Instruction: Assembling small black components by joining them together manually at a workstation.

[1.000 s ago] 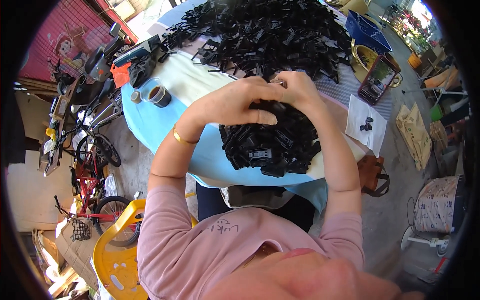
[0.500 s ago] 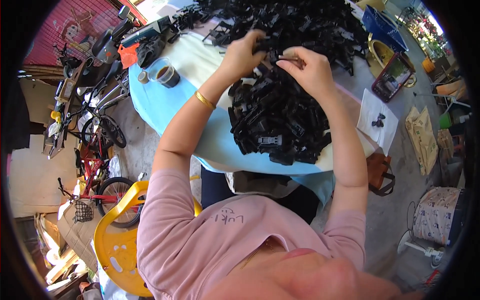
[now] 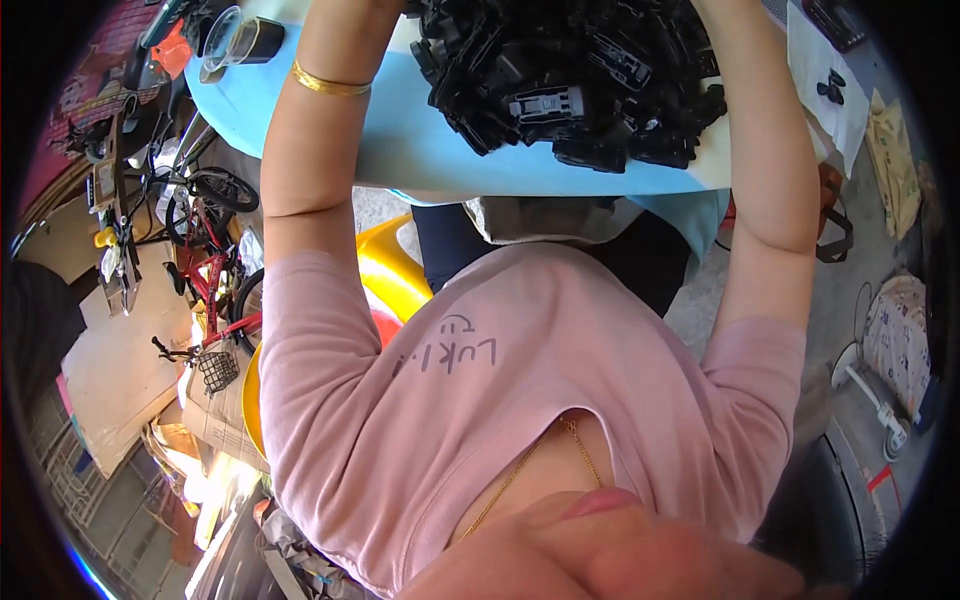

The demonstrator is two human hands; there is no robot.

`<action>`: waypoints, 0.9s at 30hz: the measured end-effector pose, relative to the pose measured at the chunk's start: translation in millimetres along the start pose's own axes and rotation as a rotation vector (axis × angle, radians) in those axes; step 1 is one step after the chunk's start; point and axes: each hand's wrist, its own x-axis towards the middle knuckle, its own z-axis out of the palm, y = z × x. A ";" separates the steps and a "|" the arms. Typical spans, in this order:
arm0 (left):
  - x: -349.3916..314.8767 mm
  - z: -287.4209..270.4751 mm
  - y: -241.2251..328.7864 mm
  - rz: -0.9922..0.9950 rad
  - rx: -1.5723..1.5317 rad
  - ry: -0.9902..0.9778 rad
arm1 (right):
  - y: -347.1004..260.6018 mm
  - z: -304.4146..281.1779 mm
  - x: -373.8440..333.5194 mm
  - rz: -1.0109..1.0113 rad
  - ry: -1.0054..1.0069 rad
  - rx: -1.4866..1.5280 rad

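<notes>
Both my hands lie beyond the upper edge of the head view, so neither their fingers nor anything in them can be seen. My left forearm (image 3: 315, 140), with a gold bangle (image 3: 330, 85) near the wrist, reaches up along the left side of a heap of black plastic parts (image 3: 545, 105). On the heap's other side, my right forearm (image 3: 765, 130) stretches upward too. The parts are jumbled together on a light blue cloth (image 3: 400, 150) covering the table, close to its near edge. One part with a greyish face (image 3: 547, 104) lies on top.
A clear plastic cup (image 3: 222, 45) of dark liquid stands at the table's left. To the right, small black pieces (image 3: 830, 88) rest on white paper (image 3: 845, 130), below a dark phone (image 3: 835, 22). A yellow chair (image 3: 390, 265) and red bicycle (image 3: 205, 275) are at left.
The view has tilted down toward my body, and the table has slid toward the top. My hands, earlier over the parts with the right one pinching something small, have left the picture.
</notes>
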 end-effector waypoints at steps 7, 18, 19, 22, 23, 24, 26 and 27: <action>-11.8 12.5 3.5 -0.029 0.300 0.139 | -19.7 -16.5 -8.8 0.323 -0.138 0.228; -16.5 16.9 16.8 0.124 0.236 0.226 | -23.0 -8.3 -7.6 0.141 -0.187 -0.023; -15.3 16.4 16.0 0.143 0.234 0.214 | -22.4 -7.9 -6.9 0.127 -0.177 -0.018; -13.0 15.9 14.8 0.170 0.234 0.216 | -20.3 -7.2 -6.3 0.103 -0.173 -0.041; -12.7 16.9 13.7 0.178 0.235 0.215 | -19.1 -7.4 -5.8 0.102 -0.174 -0.065; -12.7 18.7 12.2 0.204 0.257 0.232 | -16.5 -8.3 -4.3 0.079 -0.188 -0.040; -15.9 22.1 13.5 0.236 0.302 0.274 | -23.8 -4.7 -6.6 0.108 -0.181 -0.020; -17.0 22.6 13.2 0.241 0.305 0.276 | -26.7 -3.0 -7.9 0.144 -0.170 0.000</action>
